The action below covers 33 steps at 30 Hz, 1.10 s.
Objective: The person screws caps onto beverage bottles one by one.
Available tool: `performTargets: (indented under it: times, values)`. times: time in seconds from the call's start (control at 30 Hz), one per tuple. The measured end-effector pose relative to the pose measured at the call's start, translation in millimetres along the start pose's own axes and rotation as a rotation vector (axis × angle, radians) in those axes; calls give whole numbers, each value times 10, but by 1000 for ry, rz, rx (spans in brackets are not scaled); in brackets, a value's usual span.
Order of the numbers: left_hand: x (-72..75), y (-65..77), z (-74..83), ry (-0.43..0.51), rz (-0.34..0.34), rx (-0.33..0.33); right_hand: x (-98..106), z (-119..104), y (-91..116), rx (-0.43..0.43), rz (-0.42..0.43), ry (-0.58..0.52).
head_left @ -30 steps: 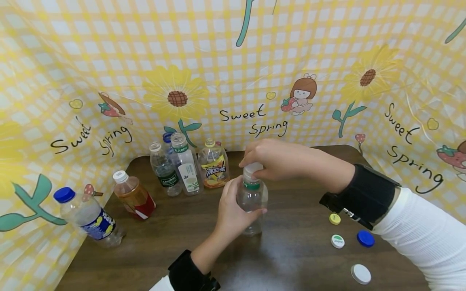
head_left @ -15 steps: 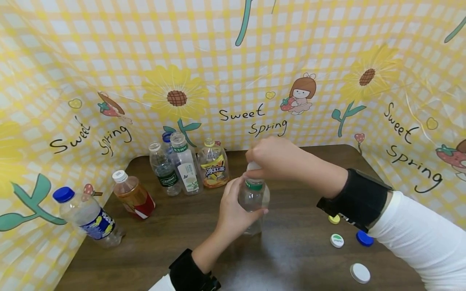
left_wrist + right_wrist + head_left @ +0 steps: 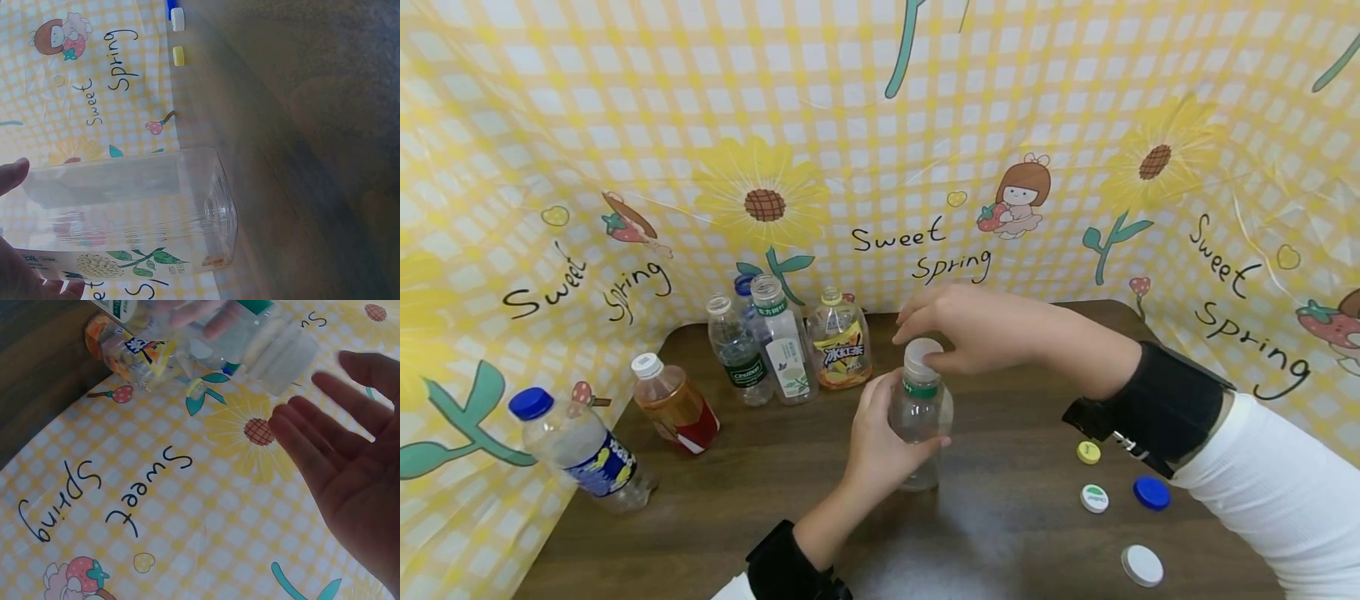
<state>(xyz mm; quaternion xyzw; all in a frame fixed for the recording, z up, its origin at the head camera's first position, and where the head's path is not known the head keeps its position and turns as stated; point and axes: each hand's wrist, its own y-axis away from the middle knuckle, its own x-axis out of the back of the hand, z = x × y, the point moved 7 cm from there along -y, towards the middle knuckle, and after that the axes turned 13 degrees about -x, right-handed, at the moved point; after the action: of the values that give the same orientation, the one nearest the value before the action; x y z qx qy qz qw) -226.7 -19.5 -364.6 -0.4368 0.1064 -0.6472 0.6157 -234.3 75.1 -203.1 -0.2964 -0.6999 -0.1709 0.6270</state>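
A clear plastic bottle (image 3: 917, 417) with a green neck band stands upright on the table, a white cap (image 3: 921, 358) on its mouth. My left hand (image 3: 880, 442) grips it around the body, thumb in front. The left wrist view shows the lower part of this bottle (image 3: 125, 212), with a printed plant label, and some fingers (image 3: 12, 269). Around the cap my right hand (image 3: 970, 329) hovers with spread, loosely bent fingers. In the right wrist view a small gap separates the right hand (image 3: 356, 450) from the cap (image 3: 284, 359).
Several uncapped bottles (image 3: 790, 358) cluster at the back. A white-capped brown bottle (image 3: 677, 404) and a blue-capped bottle (image 3: 587, 454) stand at left. Loose caps lie at right: yellow (image 3: 1088, 452), small white (image 3: 1094, 498), blue (image 3: 1152, 493) and large white (image 3: 1142, 566). A checked cloth (image 3: 880, 167) hangs behind.
My right hand has turned at the cap and its fingers have loosened, spreading off it, so the cap shows more fully. The left hand and bottle stay nearly in place.
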Motion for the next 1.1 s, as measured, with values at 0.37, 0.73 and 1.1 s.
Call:
performTargets:
  times: [0.37, 0.73, 1.1]
  values:
    - [-8, 4, -23, 1, 3, 13, -74, 14, 15, 54, -24, -40]
    - [-13, -7, -6, 20, 15, 5, -99, 74, 2, -45, 82, 39]
    - [-11, 12, 0, 20, 14, 7, -146, 91, -1, -60, 118, 72]
